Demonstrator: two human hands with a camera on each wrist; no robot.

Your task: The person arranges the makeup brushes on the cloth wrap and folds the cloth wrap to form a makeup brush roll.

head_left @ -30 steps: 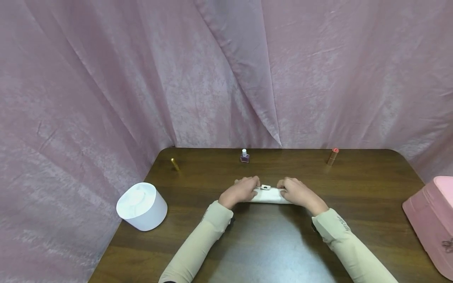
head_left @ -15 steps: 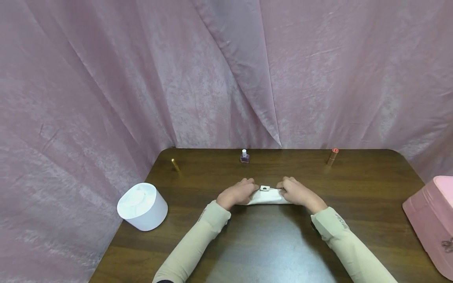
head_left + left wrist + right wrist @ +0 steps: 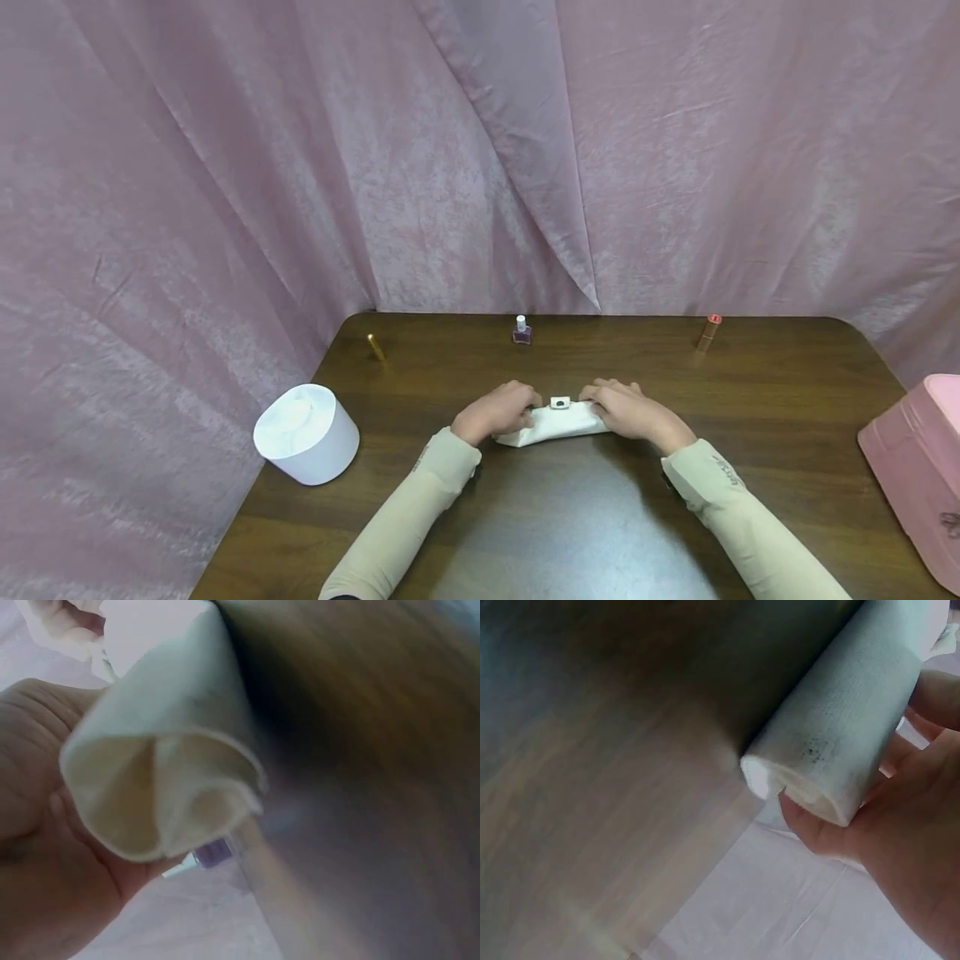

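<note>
Now the rolled white pouch (image 3: 555,422) lies between both grips, left hand (image 3: 491,412) and right hand (image 3: 628,410) each clasping an end.

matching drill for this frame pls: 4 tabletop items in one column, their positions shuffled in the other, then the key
Things:
1. white rolled pouch
2. nail polish bottle
3. white round container
4. pink case

Places:
A. at the table's right edge, partly cut off by the picture
B. at the table's left edge, near the curtain
C. at the far edge, about the middle, upright
D. mid-table, held at its ends by the left hand and right hand

Pairs: 1-D, 2-C, 3-B, 4-A
</note>
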